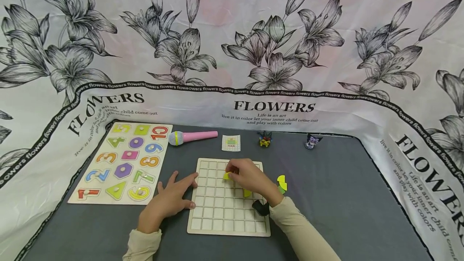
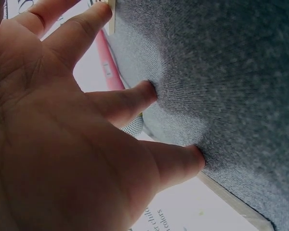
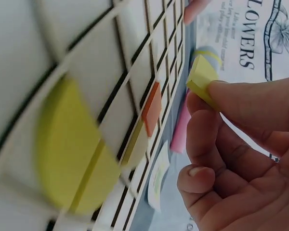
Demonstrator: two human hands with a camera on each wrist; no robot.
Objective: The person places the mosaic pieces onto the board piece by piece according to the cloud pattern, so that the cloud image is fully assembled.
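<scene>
Two hands at a wooden grid board lying flat on the grey mat, near-centre. Right hand hovers over the board's far-middle rows, thumb & fingertips pinching a small yellow block; wrist view shows the same yellow block gripped by one end, its free end poking out past the fingertips toward the cloth backdrop. Its long axis looks roughly parallel to the board face, tilted a bit; exact heading can't be told. Probably held at the tip so the piece stays visible & can be lined up w/ a cell.

Left hand is relaxed, fingers spread flat on the mat, fingertips touching the board's left edge, likely bracing it. It grasps nothing; wrist view shows the fingers pressing into the mat.

A yellow half-round piece already sits on the grid near the right wrist. More yellow-green pieces lie just right of the board. Far side: pink toy mic, pattern card, two small figures. Far left: number puzzle board.
</scene>
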